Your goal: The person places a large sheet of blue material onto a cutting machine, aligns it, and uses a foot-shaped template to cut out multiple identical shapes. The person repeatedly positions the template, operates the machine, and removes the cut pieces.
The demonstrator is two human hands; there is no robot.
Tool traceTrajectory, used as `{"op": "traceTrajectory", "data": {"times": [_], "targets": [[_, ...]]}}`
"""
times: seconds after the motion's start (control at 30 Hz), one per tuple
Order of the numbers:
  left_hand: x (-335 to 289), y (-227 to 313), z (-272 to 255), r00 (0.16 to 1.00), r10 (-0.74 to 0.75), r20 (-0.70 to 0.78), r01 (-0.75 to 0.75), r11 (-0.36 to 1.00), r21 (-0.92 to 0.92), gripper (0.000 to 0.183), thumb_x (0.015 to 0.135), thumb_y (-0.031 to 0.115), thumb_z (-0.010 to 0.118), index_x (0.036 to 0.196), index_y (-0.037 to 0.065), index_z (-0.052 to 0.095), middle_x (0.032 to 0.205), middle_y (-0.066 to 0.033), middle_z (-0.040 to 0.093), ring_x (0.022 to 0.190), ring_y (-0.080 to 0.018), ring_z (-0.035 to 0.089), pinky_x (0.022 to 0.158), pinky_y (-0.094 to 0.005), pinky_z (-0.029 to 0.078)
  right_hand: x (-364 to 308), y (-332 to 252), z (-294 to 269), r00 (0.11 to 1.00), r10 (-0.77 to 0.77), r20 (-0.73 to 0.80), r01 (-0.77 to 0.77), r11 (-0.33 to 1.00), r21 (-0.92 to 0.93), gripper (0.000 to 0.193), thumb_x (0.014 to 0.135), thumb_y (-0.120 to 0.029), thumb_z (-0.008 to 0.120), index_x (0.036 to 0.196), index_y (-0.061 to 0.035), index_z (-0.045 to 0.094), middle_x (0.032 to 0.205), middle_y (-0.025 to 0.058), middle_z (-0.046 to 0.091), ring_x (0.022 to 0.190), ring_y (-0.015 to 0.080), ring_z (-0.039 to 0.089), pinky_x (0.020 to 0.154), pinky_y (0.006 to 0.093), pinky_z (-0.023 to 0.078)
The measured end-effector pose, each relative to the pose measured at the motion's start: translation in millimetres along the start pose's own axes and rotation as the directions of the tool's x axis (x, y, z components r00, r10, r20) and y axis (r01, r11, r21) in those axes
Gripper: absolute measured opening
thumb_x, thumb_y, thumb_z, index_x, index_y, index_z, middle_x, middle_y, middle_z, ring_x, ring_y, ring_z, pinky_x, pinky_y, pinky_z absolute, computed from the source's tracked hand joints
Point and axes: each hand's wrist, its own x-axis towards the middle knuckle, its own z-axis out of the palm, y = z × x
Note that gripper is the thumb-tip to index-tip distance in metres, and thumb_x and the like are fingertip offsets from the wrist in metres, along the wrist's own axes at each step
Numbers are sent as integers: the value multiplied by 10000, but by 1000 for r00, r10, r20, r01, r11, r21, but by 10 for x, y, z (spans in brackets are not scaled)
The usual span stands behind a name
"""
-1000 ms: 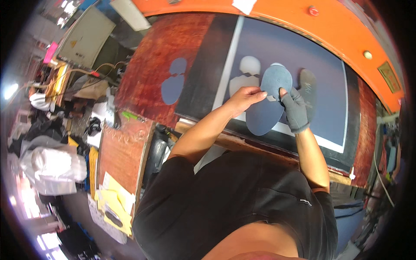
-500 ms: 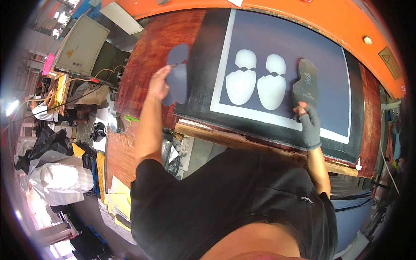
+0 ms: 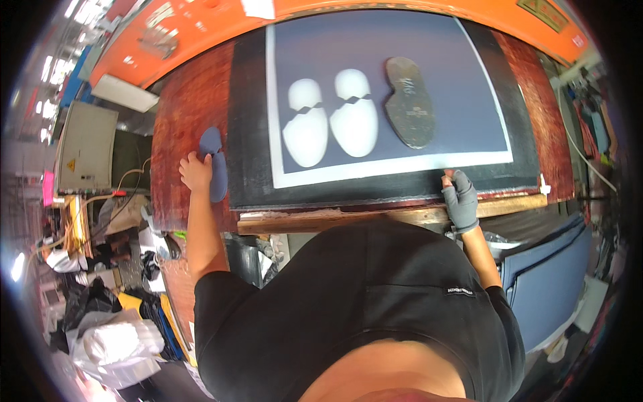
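On the red-brown board at the left lie two blue sole-shaped pieces (image 3: pixel 218 181), end to end. My left hand (image 3: pixel 195 173) rests at their left edge, fingers spread, thumb touching them. My right hand (image 3: pixel 461 204), in a grey fingerless glove, hovers by the table's front edge with loosely bent fingers and nothing visible in them. Beyond it, a dark sole-shaped cutting die (image 3: pixel 410 107) lies flat on a blue-grey sheet (image 3: pixel 462 87). Left of the die, the sheet has two sole-shaped openings, one beside the other (image 3: pixel 355 127), showing white through them.
An orange machine beam (image 3: pixel 201 37) spans the far side of the table. A wooden strip (image 3: pixel 321 221) runs along the front edge. Blue sheets (image 3: pixel 549 288) stand at the lower right. A grey cabinet (image 3: pixel 87 144) and plastic bags (image 3: pixel 117 338) are on the left.
My right hand has let go of the die and drawn back toward the front edge. My left hand has set the blue pieces down on the board. The view has shifted right.
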Motion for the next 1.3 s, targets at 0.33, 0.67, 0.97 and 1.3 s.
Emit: {"op": "traceTrajectory", "data": {"times": [0.33, 0.67, 0.97, 1.3], "targets": [[-1782, 2337, -291, 545, 837, -43, -772, 481, -415, 669, 771, 406, 657, 1332, 106, 450, 1452, -104, 344, 1337, -310, 313, 1033, -592, 219, -340, 229, -377, 984, -136, -116, 75, 903, -423, 105, 768, -66, 603, 871, -63, 583, 782, 103, 579, 749, 312, 550, 703, 402, 440], [-1760, 2412, -164, 506, 853, -126, -841, 456, -291, 622, 807, 426, 621, 1315, 100, 471, 1427, -86, 389, 1322, -282, 349, 1032, -570, 247, -220, 259, -278, 949, -220, -224, 117, 909, -399, 111, 710, -98, 617, 816, -86, 585, 696, 87, 575, 615, 310, 554, 570, 413, 438], [-1777, 2327, -197, 451, 859, -244, -890, 412, -196, 634, 788, 399, 640, 1317, 97, 462, 1414, -80, 413, 1322, -273, 352, 1045, -537, 254, -466, 239, -361, 910, -356, -212, 251, 881, -401, 115, 736, -193, 612, 733, -104, 539, 645, 103, 525, 596, 314, 537, 557, 442, 416], [-3607, 3321, -119, 371, 789, -489, -899, 175, -400, 465, 751, 308, 661, 1115, 31, 575, 1099, -147, 572, 1012, -343, 529, 876, -472, 393, -848, 618, -544, 782, -615, 101, 609, 719, -336, 389, 761, -342, 615, 1016, -48, 599, 993, 125, 593, 966, 302, 548, 871, 441, 419]]}}
